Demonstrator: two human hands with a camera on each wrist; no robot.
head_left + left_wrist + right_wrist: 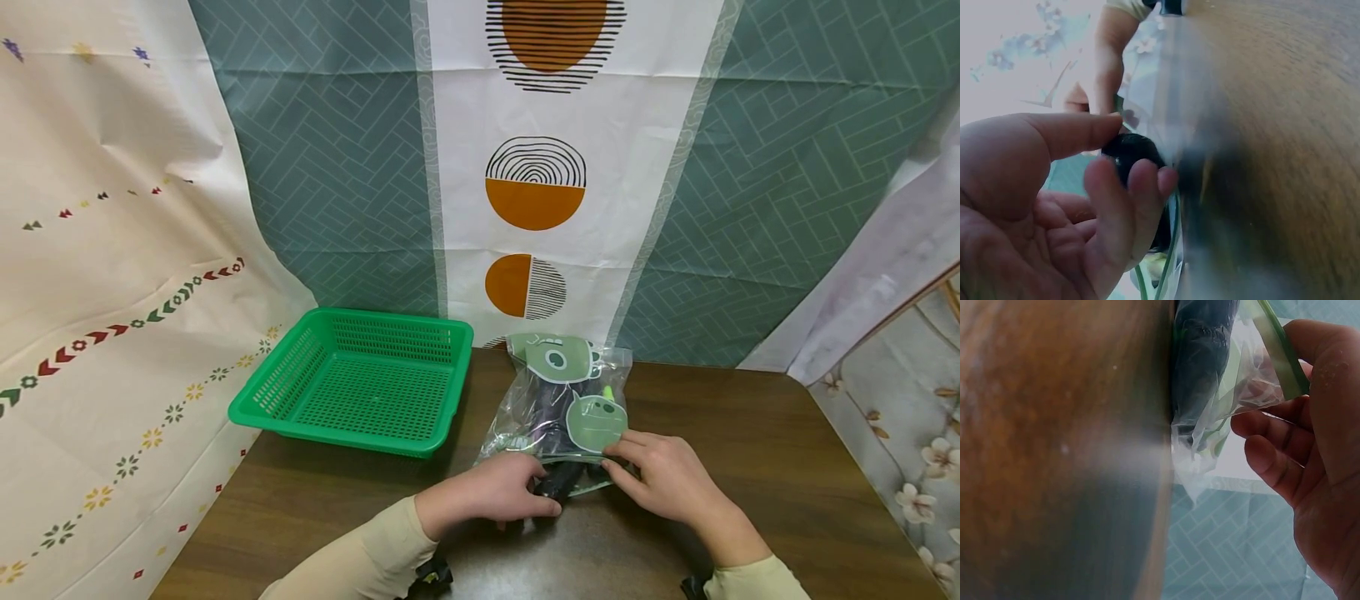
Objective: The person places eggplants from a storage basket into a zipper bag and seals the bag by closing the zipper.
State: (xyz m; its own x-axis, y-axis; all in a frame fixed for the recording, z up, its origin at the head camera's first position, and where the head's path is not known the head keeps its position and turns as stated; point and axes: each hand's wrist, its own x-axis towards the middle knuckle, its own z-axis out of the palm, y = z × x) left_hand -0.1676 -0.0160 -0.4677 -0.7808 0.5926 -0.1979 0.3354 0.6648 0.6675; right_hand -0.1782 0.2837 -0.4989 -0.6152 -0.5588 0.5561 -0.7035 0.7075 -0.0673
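A clear plastic zip bag (498,429) printed with green cartoon dinosaurs lies on the table, its green-edged mouth toward me. Several long dark shapes show through the plastic. At the mouth, the end of a dark, glossy eggplant (561,480) pokes out. My left hand (504,492) grips that end; in the left wrist view, thumb and fingertips close around the eggplant (1132,153). From the right, my right hand (667,477) pinches the upper edge of the mouth. The right wrist view shows the green bag strip (1282,350) between its thumb and fingers, lifted off the dark contents.
A green plastic basket (352,443) with slotted walls stands left of the bag, with nothing in it. The brown wooden table (720,417) extends to the right. Patterned cloth (360,167) hangs behind the table, and a cream printed cloth (112,333) hangs at the left.
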